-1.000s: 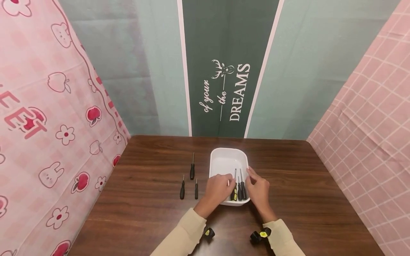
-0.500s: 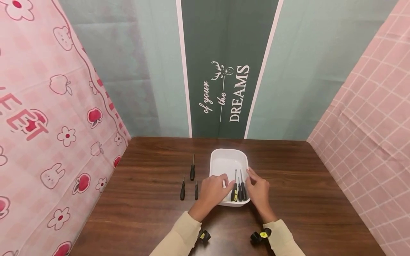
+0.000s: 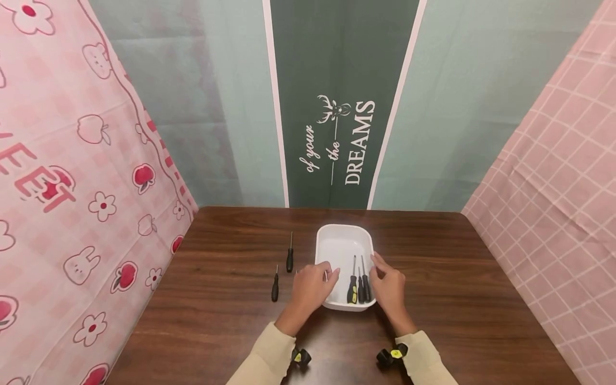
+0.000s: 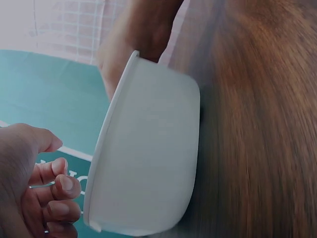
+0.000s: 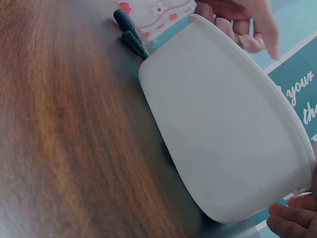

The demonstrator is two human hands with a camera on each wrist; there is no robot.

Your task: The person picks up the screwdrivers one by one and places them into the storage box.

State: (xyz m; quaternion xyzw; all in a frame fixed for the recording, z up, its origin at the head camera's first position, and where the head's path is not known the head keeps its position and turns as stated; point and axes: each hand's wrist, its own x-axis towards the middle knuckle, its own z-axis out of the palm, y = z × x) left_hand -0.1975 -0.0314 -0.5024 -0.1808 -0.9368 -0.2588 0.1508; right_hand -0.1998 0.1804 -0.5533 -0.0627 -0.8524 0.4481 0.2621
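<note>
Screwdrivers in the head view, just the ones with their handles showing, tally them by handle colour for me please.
Black-and-yellow screwdriver: 1
All-black screwdrivers: 4
Total: 5
A thin tip also shows past the left hand; any handle there is hidden, so it isn't counted.

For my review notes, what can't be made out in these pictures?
Head: tip shapes of the screwdrivers, too small.
Head: whatever lies behind the left hand, which blocks it.
Left wrist: contents of the tray, hidden by its wall.
Right wrist: part of the right hand, cut off by the right edge.
</note>
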